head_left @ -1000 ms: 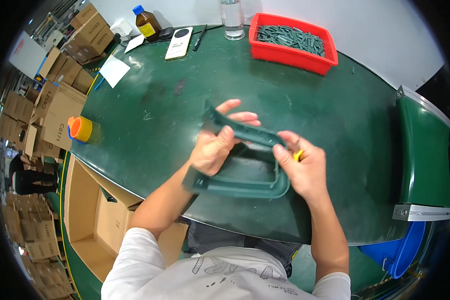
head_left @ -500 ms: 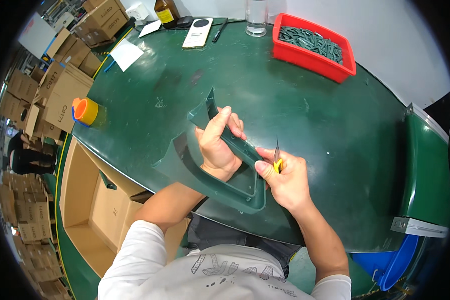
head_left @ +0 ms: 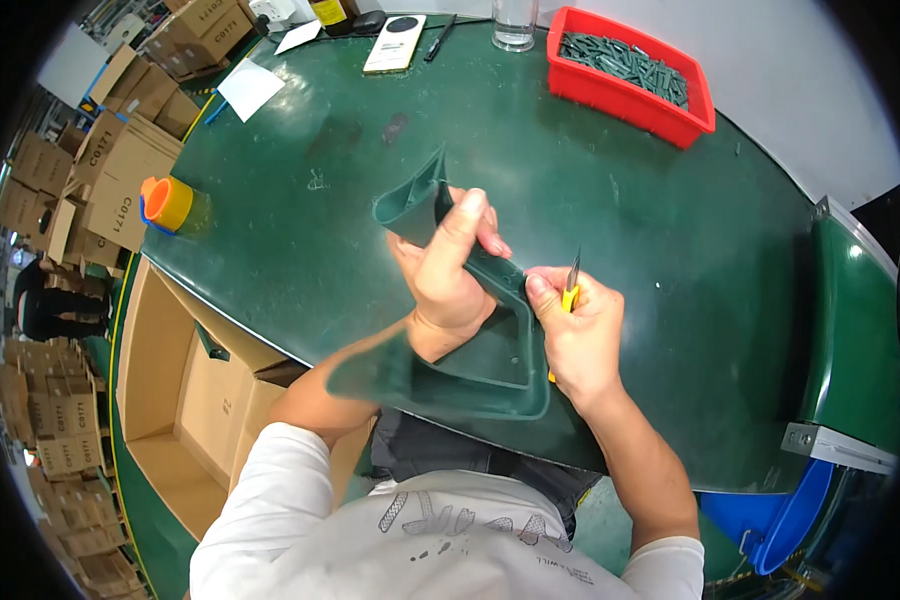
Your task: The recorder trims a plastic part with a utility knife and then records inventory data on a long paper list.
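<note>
Hand work on a single part, seen from your head, with clock directions taken from the middle of the view. The green U-shaped part (head_left: 515,400) is raised over the near side of the table (head_left: 730,300), its bend toward 4 o'clock and its lower limb crossing your left forearm. Your left grip (head_left: 450,280) is closed around the upper limb; your right grip (head_left: 582,340) pinches the part's edge between thumb and finger, and at once keeps a yellow-handled tool (head_left: 570,297) folded in the palm, point upward. The work appears to be under way rather than finished, since the part remains in both hands and has not been set down; what has been done to it, and how much is left, cannot be read from its surface (the lower limb is blurred). At 1 o'clock, a red tray (head_left: 620,112) contains many small grey-green strips (head_left: 625,68), heaped loosely. At 8 o'clock, an open carton (head_left: 155,380) shows mostly bare cardboard, with a dark green patch (head_left: 213,345) at its inner wall, whether piece or opening you cannot tell. An orange cup-like item (head_left: 173,205) stands at 10 o'clock and a blue bin (head_left: 795,520) at 4 o'clock; the contents of both are hidden.
</note>
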`<state>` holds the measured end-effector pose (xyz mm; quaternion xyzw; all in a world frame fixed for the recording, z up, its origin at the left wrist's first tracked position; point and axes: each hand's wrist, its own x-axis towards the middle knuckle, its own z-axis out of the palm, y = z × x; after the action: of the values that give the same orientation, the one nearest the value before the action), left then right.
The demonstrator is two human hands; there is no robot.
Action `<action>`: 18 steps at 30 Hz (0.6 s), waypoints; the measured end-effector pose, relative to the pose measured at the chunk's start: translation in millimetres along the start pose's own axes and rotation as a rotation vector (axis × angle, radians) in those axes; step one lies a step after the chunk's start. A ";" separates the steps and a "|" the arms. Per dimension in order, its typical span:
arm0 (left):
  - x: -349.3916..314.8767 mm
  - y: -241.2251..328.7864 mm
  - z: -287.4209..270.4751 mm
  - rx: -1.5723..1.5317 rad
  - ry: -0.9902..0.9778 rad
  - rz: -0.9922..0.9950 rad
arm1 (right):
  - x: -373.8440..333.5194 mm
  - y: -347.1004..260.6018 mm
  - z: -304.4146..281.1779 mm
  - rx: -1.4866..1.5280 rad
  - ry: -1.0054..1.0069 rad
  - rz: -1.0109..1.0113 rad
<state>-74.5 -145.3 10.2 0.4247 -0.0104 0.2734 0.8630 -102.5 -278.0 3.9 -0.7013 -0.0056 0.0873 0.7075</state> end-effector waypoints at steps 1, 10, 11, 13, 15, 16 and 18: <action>-2.5 5.8 6.8 0.040 -0.017 0.028 | -1.7 -1.0 1.6 0.010 0.039 -0.055; -2.5 1.6 -14.7 0.078 -0.238 0.070 | 8.0 -10.0 -18.6 -0.285 -0.198 0.093; -3.2 2.5 -15.8 0.080 -0.242 0.068 | 6.6 -10.5 -20.5 -0.357 -0.224 0.091; -6.9 3.7 -17.4 0.150 -0.275 0.054 | 6.2 -10.6 -21.9 -0.445 -0.259 0.100; -10.2 4.0 -21.6 0.215 -0.306 0.057 | 6.2 -10.5 -22.2 -0.474 -0.284 0.121; -10.8 5.3 -22.8 0.245 -0.275 0.085 | 6.1 -9.2 -21.9 -0.473 -0.300 0.141; -11.6 6.1 -23.0 0.300 -0.215 0.138 | 5.5 -6.4 -21.2 -0.476 -0.326 0.183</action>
<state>-92.2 -130.7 -3.0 0.5738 -0.0908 0.2832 0.7631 -93.6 -298.3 9.2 -0.8218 -0.0761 0.2584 0.5020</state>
